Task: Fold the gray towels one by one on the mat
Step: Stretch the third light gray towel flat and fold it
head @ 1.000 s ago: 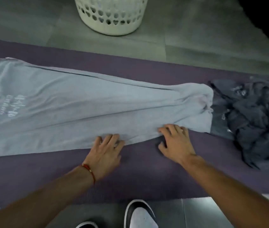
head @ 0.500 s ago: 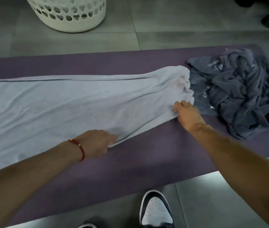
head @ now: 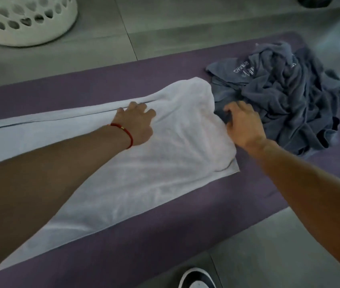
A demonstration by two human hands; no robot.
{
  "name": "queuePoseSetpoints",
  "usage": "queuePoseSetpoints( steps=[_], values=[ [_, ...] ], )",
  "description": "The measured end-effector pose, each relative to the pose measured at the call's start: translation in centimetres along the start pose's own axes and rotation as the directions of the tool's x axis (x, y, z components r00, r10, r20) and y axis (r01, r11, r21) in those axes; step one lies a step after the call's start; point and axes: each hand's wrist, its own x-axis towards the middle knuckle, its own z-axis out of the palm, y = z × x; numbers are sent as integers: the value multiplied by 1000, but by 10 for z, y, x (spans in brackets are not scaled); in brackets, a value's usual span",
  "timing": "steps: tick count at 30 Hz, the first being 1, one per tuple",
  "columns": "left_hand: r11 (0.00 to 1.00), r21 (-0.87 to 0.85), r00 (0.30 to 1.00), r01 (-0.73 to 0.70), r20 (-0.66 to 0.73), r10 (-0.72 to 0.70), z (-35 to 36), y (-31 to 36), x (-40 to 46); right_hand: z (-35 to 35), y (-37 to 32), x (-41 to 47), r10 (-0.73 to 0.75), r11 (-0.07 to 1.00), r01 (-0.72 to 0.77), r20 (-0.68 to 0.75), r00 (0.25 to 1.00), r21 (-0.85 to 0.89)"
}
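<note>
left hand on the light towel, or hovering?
Touching. The head view shows the left hand with fingers curled into the far folded edge of the light gray towel, no gap visible.

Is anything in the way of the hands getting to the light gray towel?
No, nothing visible. The left hand already rests on the light gray towel, and the right hand is at its end, beside the dark towel pile.

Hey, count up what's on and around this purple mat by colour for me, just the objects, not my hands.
Light gray: 1, the spread towel
Dark gray: 1, the crumpled towel pile; how many towels are in it cannot be told
Purple: 1, the mat
White: 1, the laundry basket
White and black: 1, the shoe
Red: 1, the wrist bracelet
Total: 6
</note>
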Motion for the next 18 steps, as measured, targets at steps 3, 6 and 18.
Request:
queuePoseSetpoints(
  steps=[3,6,18],
  values=[
    [999,-26,1000,30,-1,-30,0,6,32,5,16,39,67,939,23,250,966,-344],
    [1000,27,998,3,-60,-2,9,25,56,8,33,56,71,921,73,349,934,-383],
    [990,126,995,-58,-70,67,30,78,113,-26,146,54,159,727,40,225,961,-686]
  ],
)
